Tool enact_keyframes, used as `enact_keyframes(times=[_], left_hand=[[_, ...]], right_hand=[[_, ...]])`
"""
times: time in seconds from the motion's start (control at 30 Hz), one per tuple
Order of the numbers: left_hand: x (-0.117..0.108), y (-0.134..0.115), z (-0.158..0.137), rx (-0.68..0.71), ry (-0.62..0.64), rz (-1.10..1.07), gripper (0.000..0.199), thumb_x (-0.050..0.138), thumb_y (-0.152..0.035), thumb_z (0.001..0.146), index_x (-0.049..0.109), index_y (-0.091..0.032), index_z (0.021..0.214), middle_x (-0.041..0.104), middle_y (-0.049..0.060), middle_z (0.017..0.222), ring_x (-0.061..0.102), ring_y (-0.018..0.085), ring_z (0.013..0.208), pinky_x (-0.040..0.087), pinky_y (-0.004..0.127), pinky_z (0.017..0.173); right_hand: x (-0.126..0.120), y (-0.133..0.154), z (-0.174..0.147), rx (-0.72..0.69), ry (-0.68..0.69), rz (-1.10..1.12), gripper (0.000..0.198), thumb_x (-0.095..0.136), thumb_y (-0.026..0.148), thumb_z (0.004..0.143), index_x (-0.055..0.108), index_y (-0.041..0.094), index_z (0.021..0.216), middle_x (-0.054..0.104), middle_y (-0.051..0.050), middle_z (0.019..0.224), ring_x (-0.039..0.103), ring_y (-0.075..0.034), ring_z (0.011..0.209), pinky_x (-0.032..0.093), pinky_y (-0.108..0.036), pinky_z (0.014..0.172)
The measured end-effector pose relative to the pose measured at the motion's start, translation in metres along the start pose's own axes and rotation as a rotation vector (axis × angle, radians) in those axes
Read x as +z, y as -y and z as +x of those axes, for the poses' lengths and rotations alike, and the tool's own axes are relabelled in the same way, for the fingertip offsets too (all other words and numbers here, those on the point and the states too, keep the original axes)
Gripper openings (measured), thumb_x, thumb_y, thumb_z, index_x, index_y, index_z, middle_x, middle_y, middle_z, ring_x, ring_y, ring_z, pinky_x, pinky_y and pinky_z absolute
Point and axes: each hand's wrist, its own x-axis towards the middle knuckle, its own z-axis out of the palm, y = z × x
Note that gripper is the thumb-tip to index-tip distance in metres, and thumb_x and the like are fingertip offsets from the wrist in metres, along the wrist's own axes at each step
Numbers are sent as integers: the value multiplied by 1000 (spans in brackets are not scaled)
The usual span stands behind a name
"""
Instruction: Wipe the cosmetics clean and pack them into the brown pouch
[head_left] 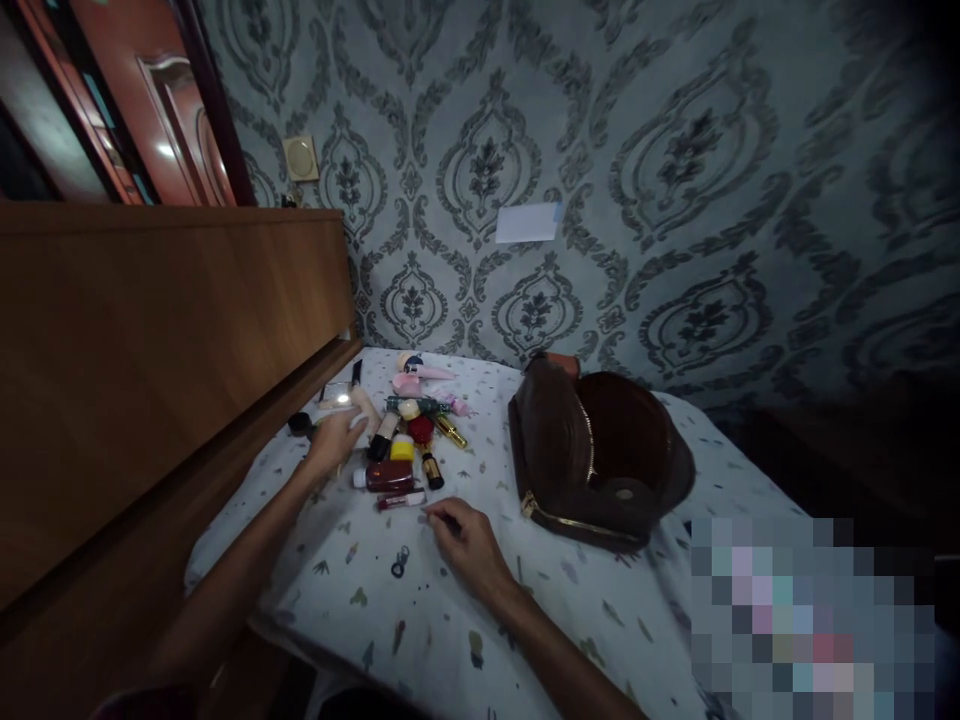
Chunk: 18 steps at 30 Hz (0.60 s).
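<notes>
My left hand [335,442] is over the left side of a group of cosmetics, fingers stretched out beside a beige tube [365,408]. A black round jar [300,424] and a compact with a shiny mirror [339,397] are close to it. My right hand [466,540] has its fingers curled in, and whatever they may hold is hidden. Its fingertips are just by the end of a lip gloss tube [401,500]. Above that tube lie a bottle of dark red liquid [386,476], a small black-and-gold bottle [432,470] and a yellow jar [403,447].
An unzipped brown bag [555,450] stands on the right of the patterned sheet [420,620]. Pink brushes [424,375], a green tube [431,405] and a gold tube [451,431] lie farther back. A wooden panel [180,350] borders the left; a papered wall [480,130] closes the back.
</notes>
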Motion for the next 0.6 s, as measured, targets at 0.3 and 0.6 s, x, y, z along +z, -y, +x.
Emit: enact_keyframes(times=[0.3,0.6], left_hand=[[-23,48,48,-174,-52,16,40,46,-40,90,73,-10,96,71,8,80,63,21,76,39,27,63],[-22,81,102,-194,111,62,43,74,-39,67,69,-14,102,71,10,104,65,25,95,45,24,72]], right_hand=[[-1,-1,0,-18,17,-8,21,52,21,86,72,19,89,73,-7,88,67,-22,85,52,-35,79],[-2,-1,0,-47,29,-36,20,52,19,86,72,19,90,73,-6,87,67,-21,83,52,-32,76]])
